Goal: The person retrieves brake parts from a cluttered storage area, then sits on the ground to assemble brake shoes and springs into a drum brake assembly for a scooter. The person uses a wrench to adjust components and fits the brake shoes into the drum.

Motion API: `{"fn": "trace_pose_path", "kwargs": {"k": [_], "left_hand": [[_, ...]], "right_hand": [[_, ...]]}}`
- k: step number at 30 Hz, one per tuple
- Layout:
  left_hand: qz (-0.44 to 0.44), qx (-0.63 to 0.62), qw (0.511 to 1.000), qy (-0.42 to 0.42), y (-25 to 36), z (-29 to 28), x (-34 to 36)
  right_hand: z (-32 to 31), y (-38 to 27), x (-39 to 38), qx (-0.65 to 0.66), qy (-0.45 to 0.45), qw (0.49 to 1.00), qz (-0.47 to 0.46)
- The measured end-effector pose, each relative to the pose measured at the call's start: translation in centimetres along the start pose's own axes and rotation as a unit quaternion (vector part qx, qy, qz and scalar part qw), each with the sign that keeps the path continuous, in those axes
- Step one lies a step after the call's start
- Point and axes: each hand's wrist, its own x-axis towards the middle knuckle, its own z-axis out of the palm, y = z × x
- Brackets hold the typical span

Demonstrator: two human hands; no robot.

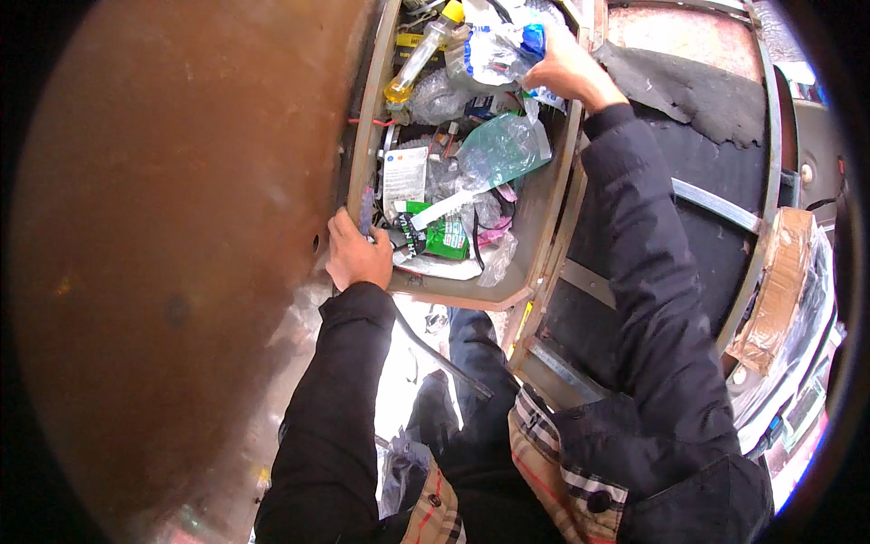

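Note:
A deep metal drawer [494, 295] is filled with mixed packaging and small goods. My left hand [358, 254] is closed round the left rim near its front corner. At the far right of the drawer, my right hand [571, 68] grips a crumpled plastic bag [489, 54], clear and white with blue; its fingertips are partly hidden. A clear tube with yellow ends [424, 53] lies left of that bag. Nearer to me are a clear greenish plastic pouch [503, 150], a white printed card [404, 175] and a green packet [446, 234].
A large brown metal panel [181, 181] rises on the left. To the right stand a metal frame with dark panels [634, 199], a torn black sheet [689, 91] and a cardboard piece [775, 286]. A dark bar [435, 354] sticks out below the drawer, near my legs.

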Motion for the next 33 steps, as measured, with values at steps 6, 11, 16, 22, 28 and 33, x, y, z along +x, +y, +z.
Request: {"fn": "trace_pose_path", "kwargs": {"k": [6,11,16,22,28,33], "left_hand": [[-0.004,0.002,1.0,-0.007,-0.1,0.0,-0.1],[-0.009,0.011,1.0,-0.013,-0.1,0.2,0.0],[-0.006,0.017,1.0,-0.01,0.0,0.1,0.0],[-0.001,0.013,1.0,-0.002,0.1,-0.1,0.0],[0.015,0.013,1.0,0.016,-0.6,0.5,-0.3],[0.025,0.009,0.999,0.039,-0.5,0.7,-0.2]], "right_hand": [[3.0,-6.5,-11.5,0.179,-0.132,0.975,-0.005],[19.3,-10.6,-15.8,-0.001,-0.262,0.961,-0.091],[25.6,-8.8,-21.3,-0.064,-0.196,0.958,-0.198],[23.9,-8.4,-19.9,-0.009,-0.239,0.965,-0.11],[15.0,-4.1,-12.3,0.091,-0.24,0.965,0.047],[10.7,0.5,-6.8,0.03,-0.133,0.987,0.088]]}}
